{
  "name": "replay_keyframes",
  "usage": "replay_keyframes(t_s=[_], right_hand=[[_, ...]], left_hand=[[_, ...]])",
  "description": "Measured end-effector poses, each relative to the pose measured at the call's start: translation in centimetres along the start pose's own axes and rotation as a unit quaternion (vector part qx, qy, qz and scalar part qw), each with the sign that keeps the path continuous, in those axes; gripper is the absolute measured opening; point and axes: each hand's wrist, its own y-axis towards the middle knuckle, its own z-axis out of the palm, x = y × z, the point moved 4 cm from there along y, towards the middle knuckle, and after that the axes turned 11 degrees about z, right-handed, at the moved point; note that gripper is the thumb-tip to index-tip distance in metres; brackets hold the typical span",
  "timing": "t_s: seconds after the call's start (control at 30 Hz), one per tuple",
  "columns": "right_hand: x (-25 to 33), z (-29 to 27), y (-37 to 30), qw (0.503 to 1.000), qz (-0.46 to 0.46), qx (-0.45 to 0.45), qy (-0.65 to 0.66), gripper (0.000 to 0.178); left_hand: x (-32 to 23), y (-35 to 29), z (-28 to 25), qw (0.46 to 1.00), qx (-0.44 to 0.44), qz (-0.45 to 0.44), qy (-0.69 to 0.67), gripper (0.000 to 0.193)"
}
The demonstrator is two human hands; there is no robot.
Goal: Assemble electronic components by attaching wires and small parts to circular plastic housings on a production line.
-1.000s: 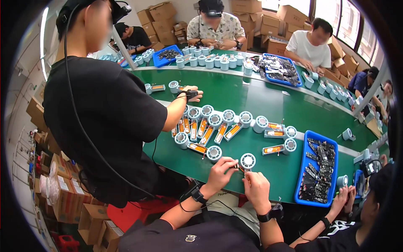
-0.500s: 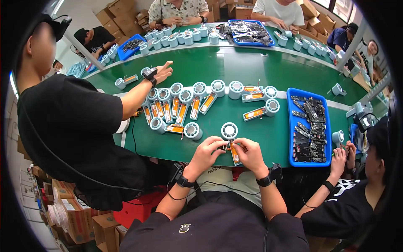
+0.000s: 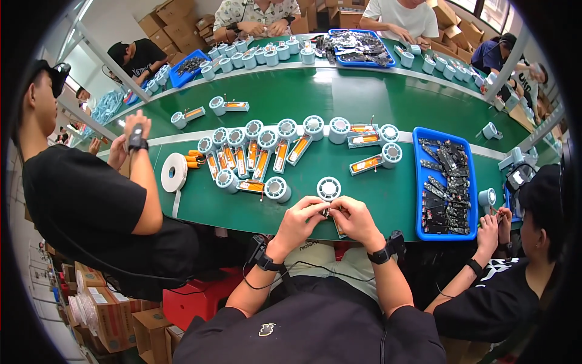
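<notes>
In front of me at the near edge of the table lies a light blue fan housing with a round, slotted head (image 3: 328, 188). Its handle, with an orange battery pack (image 3: 341, 229) inside, points toward me and is mostly covered by my fingers. My left hand (image 3: 301, 221) is closed in a pinch just below the head, at the handle's top. From the other side my right hand (image 3: 354, 219) pinches at the same spot, fingertips meeting those of the left. A small dark piece shows between them, too hidden to name.
Several similar housings (image 3: 267, 141) with orange batteries stand grouped ahead and to the left. A blue tray (image 3: 418, 182) of dark circuit boards lies to the right. A white tape roll (image 3: 174, 172) sits at left. Co-workers stand or sit on both sides and across the table.
My fingertips have come together, and the right hand now covers more of the handle and battery. The co-worker at left has pulled an arm back from the table, uncovering a housing and the tape roll.
</notes>
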Motion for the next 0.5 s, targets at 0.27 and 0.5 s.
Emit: replay_keyframes(t_s=[0.27,0.5], right_hand=[[1.1,1.0,-0.6,0.992,-0.088,-0.076,-0.057,0.007],[1.4,1.4,-0.7,0.985,-0.074,-0.123,-0.097,0.008]], left_hand=[[0.7,-0.9,0.3,0.994,-0.039,-0.034,-0.094,0.035],[1.1,-0.7,0.5,0.996,-0.062,0.062,-0.007,0.029]])
